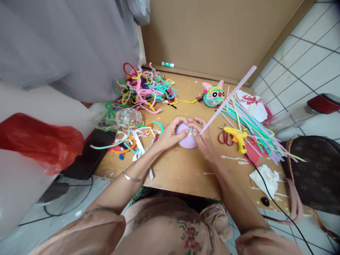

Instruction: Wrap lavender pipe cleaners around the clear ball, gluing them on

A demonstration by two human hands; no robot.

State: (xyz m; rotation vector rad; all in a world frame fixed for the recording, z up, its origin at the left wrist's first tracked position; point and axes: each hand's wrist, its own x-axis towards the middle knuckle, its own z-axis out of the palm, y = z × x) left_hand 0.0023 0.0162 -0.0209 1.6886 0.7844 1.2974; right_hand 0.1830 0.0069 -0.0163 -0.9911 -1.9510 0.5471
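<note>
Floral top point(186, 230) sits nearest the camera, off the near edge of the table point(183, 173). Left hand point(171, 135) grasps the left side of the lilac-wrapped ball point(186, 141), thumb on its upper face; we've got a bangle point(132, 176) on that wrist. Right hand point(204, 141) grips the ball's right side, fingers bent, a lilac stem point(230, 97) at thumb and fingers.

Ball is mid-table, between both hands. It's roughly round, so we can't call a long axis. Wraps run in curved rows; a clear, shiny patch shows between the thumbs, facing up toward us. Stem is long and straight, its long axis slanting from the right hand toward the table's far right corner, free end that way.

Right of the hands: yellow glue gun point(237, 136), nozzle pointing left, cord point(261, 177) running off past the near edge. Red-handled scissors point(225, 138) lie just beside it. Beyond, a bundle of straight stems point(247, 120) slants toward the right edge; white tissue point(265, 180) lies near the near right corner.

Left: paper strips and curled stems, then a clear ball point(129, 117). Tangled stem pile point(146, 88) takes the far left corner. Toward the far edge, right of centre: eared ball point(213, 96), eyes facing us. Glue stick point(168, 64) is at the far edge.
</note>
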